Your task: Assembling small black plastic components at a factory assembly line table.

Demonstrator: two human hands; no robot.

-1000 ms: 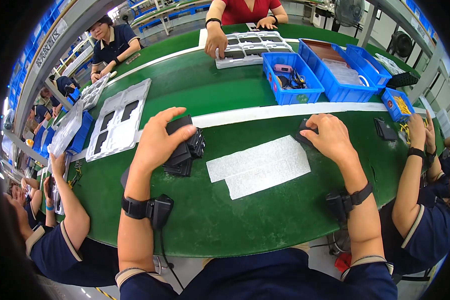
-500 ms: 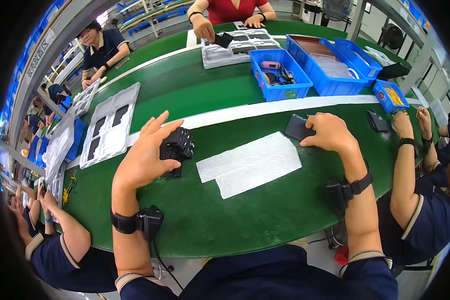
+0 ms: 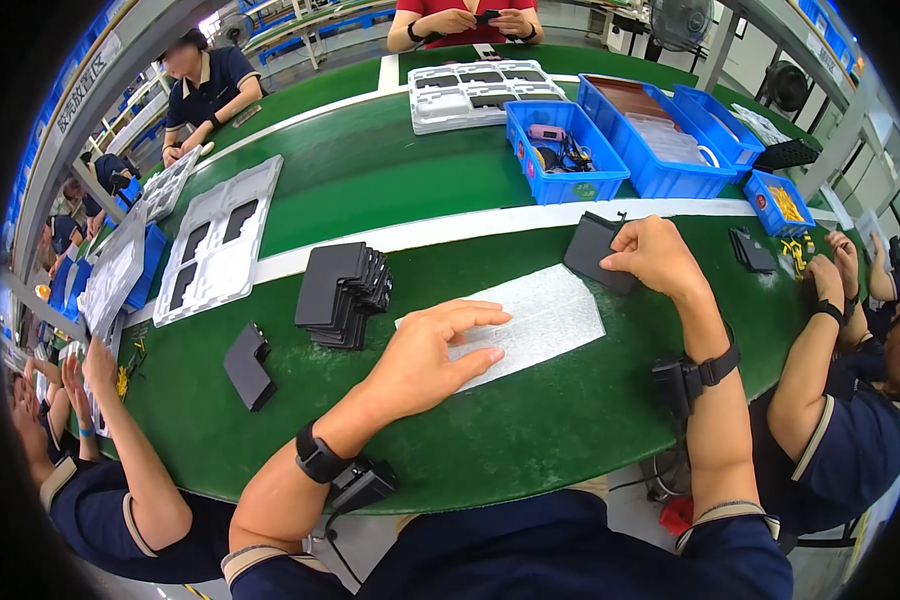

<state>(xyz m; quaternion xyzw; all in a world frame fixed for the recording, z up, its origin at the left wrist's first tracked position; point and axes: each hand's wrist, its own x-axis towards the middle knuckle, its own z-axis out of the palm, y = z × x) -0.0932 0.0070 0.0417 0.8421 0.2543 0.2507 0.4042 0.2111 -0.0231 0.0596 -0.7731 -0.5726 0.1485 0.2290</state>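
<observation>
A person's two bare hands work over a green tabletop (image 3: 450, 465). The right hand (image 3: 660, 260) pinches a flat black panel (image 3: 592, 248) by its right edge, between thumb and fingers, at the far right corner of a white sheet (image 3: 555, 310). The left hand (image 3: 425, 355) is released, thumb and fingers spread, over the sheet's left part; whether it touches is unclear. To its left are a stack of notched black panels (image 3: 332, 290) and, nearer the person, a single notched panel (image 3: 247, 370).
</observation>
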